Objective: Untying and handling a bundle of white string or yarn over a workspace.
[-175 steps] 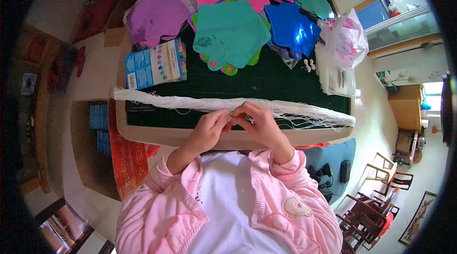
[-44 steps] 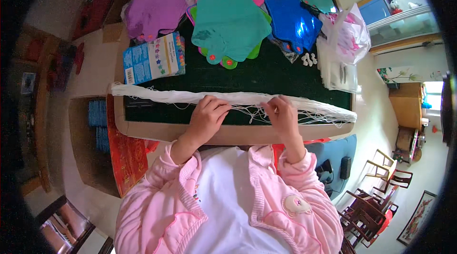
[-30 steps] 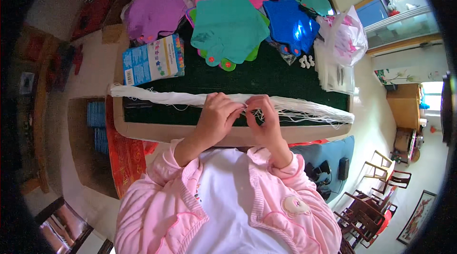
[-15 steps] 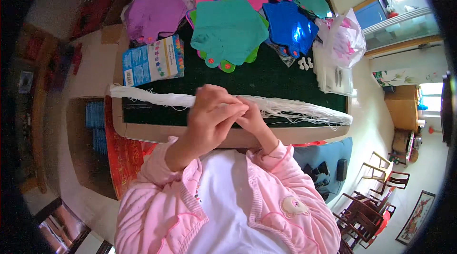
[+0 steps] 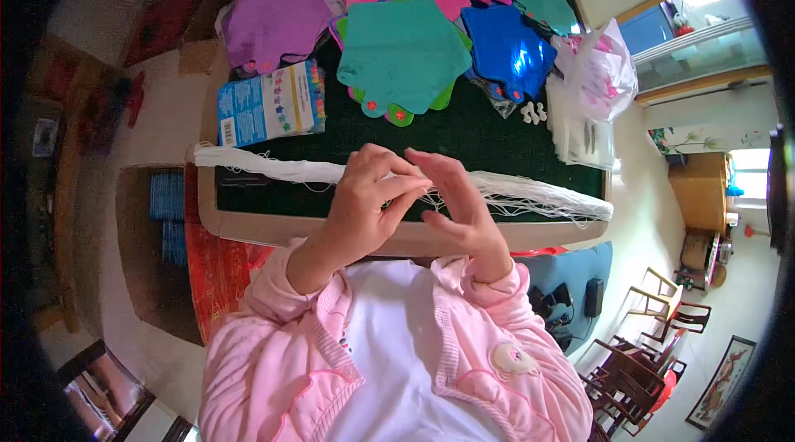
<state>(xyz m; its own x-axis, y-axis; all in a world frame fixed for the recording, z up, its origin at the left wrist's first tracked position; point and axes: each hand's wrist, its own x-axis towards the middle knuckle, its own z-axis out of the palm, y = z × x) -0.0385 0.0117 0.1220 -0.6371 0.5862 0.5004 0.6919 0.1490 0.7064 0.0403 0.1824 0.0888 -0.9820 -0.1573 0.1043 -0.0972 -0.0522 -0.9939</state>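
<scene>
A long skein of white string (image 5: pixel 286 167) stretches from left to right across the near part of the dark green tabletop, its strands looser toward the right end. In front of its middle, my left hand (image 5: pixel 370 202) is closed, thumb and fingertips pinched together; whatever is between them is too small to make out. My right hand (image 5: pixel 465 204) is open close beside those fingertips, thumb apart from its fingers, and nothing shows in its grasp. Both hands partly cover the skein.
Beyond the skein lie a teal felt piece (image 5: pixel 402 53), a purple one (image 5: pixel 277 24) and a blue one (image 5: pixel 507 49). A blue-and-white printed packet (image 5: pixel 269 107), small white pieces (image 5: pixel 534 113) and a plastic bag (image 5: pixel 596 69) also rest there. A cardboard edge (image 5: pixel 364 233) borders the near side.
My right hand has opened from a pinch against the left fingertips, its fingers lifting and spreading. My left hand keeps its pinch in nearly the same place.
</scene>
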